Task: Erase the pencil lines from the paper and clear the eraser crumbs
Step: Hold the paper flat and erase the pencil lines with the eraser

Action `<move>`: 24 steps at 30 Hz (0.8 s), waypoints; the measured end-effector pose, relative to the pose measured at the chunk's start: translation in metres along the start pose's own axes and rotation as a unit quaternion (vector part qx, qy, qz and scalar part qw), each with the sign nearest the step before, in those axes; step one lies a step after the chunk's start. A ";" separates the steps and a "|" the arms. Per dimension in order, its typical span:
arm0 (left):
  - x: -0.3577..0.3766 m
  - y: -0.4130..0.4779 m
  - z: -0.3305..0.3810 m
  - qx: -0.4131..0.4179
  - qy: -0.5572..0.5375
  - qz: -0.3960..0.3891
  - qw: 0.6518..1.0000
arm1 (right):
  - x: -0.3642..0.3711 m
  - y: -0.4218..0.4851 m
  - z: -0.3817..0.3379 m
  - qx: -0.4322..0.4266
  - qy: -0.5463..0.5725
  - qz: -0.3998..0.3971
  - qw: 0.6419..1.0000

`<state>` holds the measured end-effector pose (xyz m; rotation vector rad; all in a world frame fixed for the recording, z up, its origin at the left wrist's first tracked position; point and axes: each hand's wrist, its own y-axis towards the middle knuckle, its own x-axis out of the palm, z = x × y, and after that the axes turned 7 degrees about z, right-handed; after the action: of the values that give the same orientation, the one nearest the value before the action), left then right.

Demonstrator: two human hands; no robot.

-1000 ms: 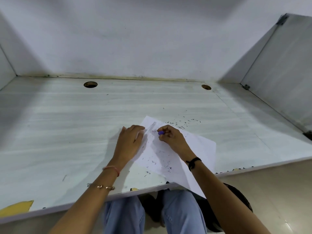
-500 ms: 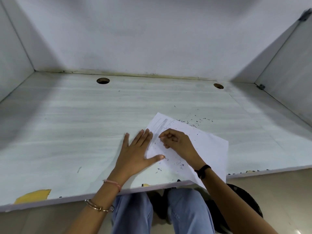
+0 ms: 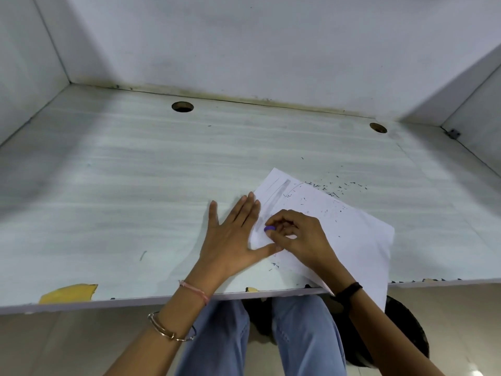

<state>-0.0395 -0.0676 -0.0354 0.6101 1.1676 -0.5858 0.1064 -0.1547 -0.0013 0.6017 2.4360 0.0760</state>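
1. Your left hand (image 3: 230, 240) lies flat, fingers spread, pinning the paper's (image 3: 352, 240) 9 o'clock edge to the desk (image 3: 135, 185).
2. Your right hand (image 3: 301, 237) pinches the purple eraser (image 3: 269, 228) on the paper.
3. Eraser crumbs (image 3: 336, 187) scatter at 1 o'clock, beyond the pencil lines (image 3: 278, 196).

Left hand (image 3: 230, 240) flat, fingers spread, pinning left edge of paper (image 3: 349, 240) on desk (image 3: 135, 185) — right hand (image 3: 295, 237) pinches purple eraser (image 3: 269, 228) on the paper beside a grey pencil smear (image 3: 276, 198). Eraser crumbs (image 3: 333, 187) scattered at paper's far edge.
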 end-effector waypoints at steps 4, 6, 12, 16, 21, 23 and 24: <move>0.001 0.001 -0.001 0.002 0.000 0.001 1.000 | 0.002 0.006 -0.004 0.004 -0.030 -0.004 1.000; 0.002 0.001 -0.001 0.005 -0.001 -0.001 1.000 | 0.002 0.011 -0.008 0.006 -0.048 -0.003 0.999; 0.006 0.001 -0.003 0.015 0.007 0.013 1.000 | -0.001 0.010 -0.016 0.013 -0.057 -0.066 0.996; 0.005 0.001 -0.002 0.009 -0.002 0.007 1.000 | -0.004 0.020 -0.018 0.014 -0.087 -0.032 0.996; 0.003 0.002 -0.003 0.011 0.006 0.001 1.000 | -0.007 0.022 -0.016 0.004 -0.098 -0.066 0.993; 0.002 0.001 -0.002 0.010 -0.002 0.000 1.000 | -0.007 0.027 -0.017 0.007 -0.094 -0.026 0.995; 0.002 0.001 -0.001 0.010 -0.004 0.004 1.000 | -0.006 0.027 -0.019 0.004 -0.100 -0.038 0.994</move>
<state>-0.0392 -0.0665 -0.0381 0.6288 1.1524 -0.5939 0.1106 -0.1320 0.0224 0.4950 2.2637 -0.0248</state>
